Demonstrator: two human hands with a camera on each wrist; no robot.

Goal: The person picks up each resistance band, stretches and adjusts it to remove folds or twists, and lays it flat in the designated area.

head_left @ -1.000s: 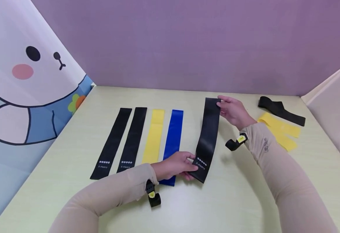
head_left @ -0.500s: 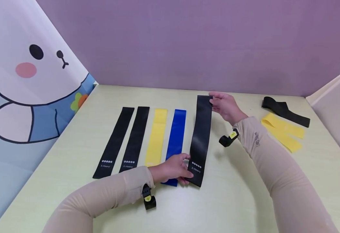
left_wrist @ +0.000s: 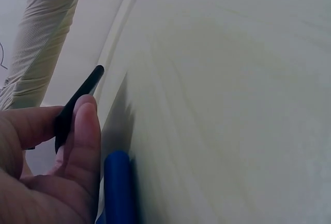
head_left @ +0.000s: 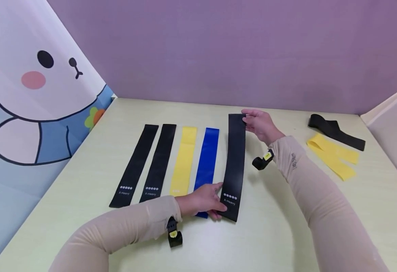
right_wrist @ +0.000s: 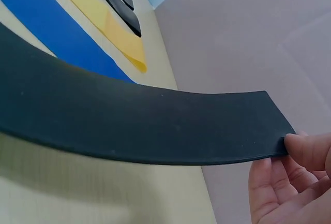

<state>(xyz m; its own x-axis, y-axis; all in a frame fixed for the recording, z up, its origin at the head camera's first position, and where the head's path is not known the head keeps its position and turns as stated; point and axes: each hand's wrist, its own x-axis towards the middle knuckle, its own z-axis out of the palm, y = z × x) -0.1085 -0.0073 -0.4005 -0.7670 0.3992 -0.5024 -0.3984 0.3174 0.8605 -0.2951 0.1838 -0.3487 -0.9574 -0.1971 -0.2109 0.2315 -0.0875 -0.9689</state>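
sagging a little in the middle, the black band (head_left: 234,162) is held just over the bench (head_left: 270,241), beside the blue band (head_left: 207,155) and to its right. its near end is pinched by the left hand (head_left: 203,200), thumb on top and fingers under. its far right corner is pinched by the right hand (head_left: 260,126), with only a thin gap left. it looks light, soft, bendy and hard to break, maybe slippery. it is best held at both ends. its long way is pointed near to far, leaning slightly right at the far end, with white print (head_left: 230,199) near the front.
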